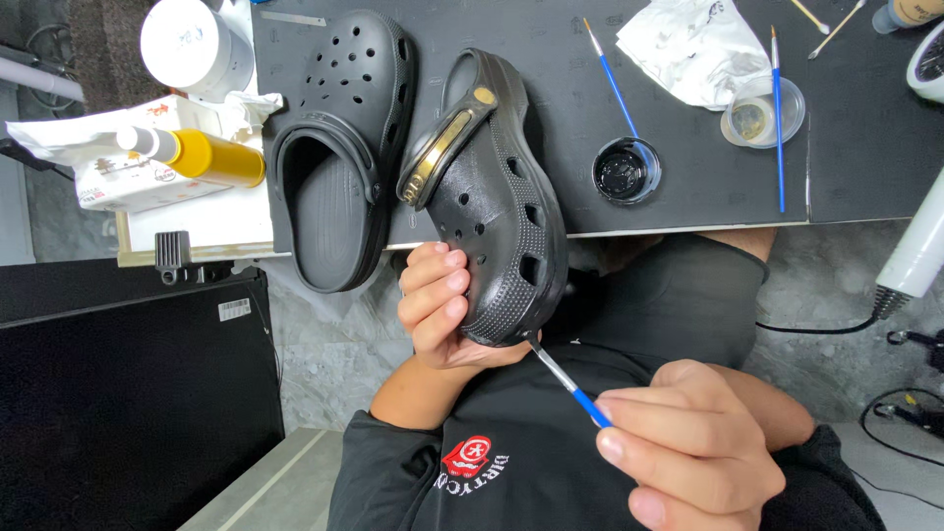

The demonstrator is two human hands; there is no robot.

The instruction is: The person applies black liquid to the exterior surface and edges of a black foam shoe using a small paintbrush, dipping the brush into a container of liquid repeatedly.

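A dark bench (865,147) is filling the upper part of the head view, its near edge running just above the person's lap. At the bench's near left corner a black clog (339,147) is lying flat with its opening toward the near edge. A second black clog (497,206) is being held tilted over the near edge, toe end down toward the lap, its gold-trimmed heel strap (440,155) folded across the top. The left hand (433,305) is gripping this clog from beneath, fingers curled and pressed against the dotted side of the sole. The right hand (688,447) is pinching a fine brush (560,376) with a blue handle, fingers closed tightly around it, and the brush tip is touching the clog's lower edge.

Beyond the left edge of the bench a white jar (192,44) is standing, with a yellow bottle (192,155) lying on its side on a white box (108,177). A crumpled white cloth (693,44) is resting near the far edge. A clear cup (762,113) is sitting just beside it, with a blue brush (777,118) lying across it. A small round pot of black paint (626,170) is sitting near the near edge, another blue brush (612,84) leaning into it.
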